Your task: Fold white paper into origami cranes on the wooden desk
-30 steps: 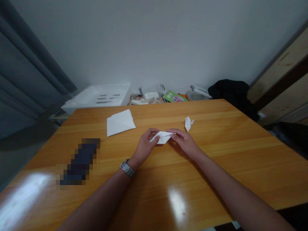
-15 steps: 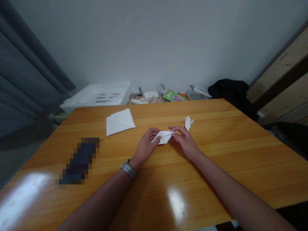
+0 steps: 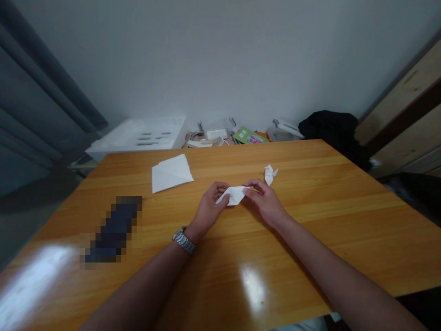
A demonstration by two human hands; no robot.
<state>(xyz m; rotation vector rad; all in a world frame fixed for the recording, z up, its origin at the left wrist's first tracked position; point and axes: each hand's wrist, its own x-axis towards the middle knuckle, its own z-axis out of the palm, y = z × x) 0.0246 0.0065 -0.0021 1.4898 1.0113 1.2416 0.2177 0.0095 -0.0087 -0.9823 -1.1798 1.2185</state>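
Observation:
A small folded white paper [image 3: 234, 195] lies between my two hands, just above the wooden table [image 3: 310, 239]. My left hand [image 3: 208, 209], with a metal watch on its wrist, pinches the paper's left end. My right hand [image 3: 267, 202] pinches its right end with fingers pressed together. A tiny folded white paper figure [image 3: 269, 174] rests on the table just beyond my right hand. A larger creased white sheet [image 3: 170, 173] lies flat to the left.
A dark blurred object [image 3: 113, 230] lies on the table at the left. Behind the table's far edge are a white plastic crate [image 3: 138, 137], a green packet [image 3: 248, 136], assorted clutter and a black cloth [image 3: 330, 128]. Wooden furniture [image 3: 406, 119] stands at the right.
Both hands have shifted slightly while working the folded paper; my right fingers have closed tighter on its right end. Nothing else has moved.

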